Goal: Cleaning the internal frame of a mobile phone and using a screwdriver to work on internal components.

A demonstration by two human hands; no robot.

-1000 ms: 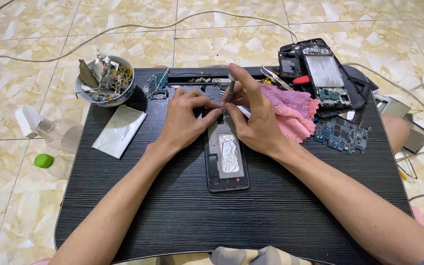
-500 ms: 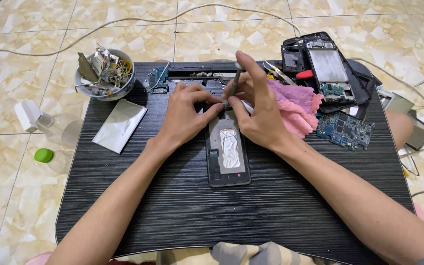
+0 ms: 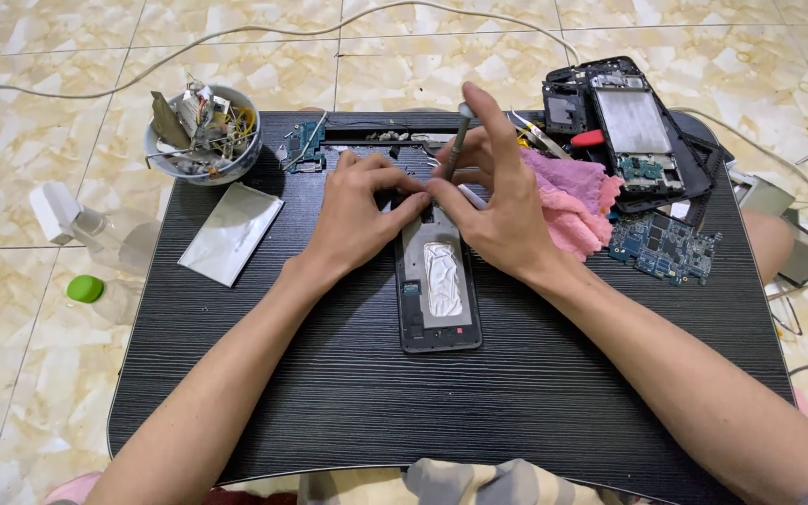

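Observation:
An opened phone frame (image 3: 437, 290) with a silver inner plate lies lengthwise on the black table (image 3: 329, 393). My left hand (image 3: 359, 210) rests on the phone's top left corner, fingers pinched against it. My right hand (image 3: 497, 196) holds a thin grey screwdriver (image 3: 455, 140) upright, its tip down at the phone's top end. The top of the phone is hidden under both hands.
A bowl of scrap parts (image 3: 203, 131) sits at the back left, a silver sheet (image 3: 231, 232) beside it. A pink cloth (image 3: 577, 201), a blue circuit board (image 3: 666, 245) and stacked phone shells (image 3: 624, 117) lie at the right. A small bottle (image 3: 86, 234) and green cap (image 3: 84, 288) are on the floor.
The view has shifted slightly. My right hand has tilted the screwdriver more upright over the phone's top end; my left hand stays on the phone.

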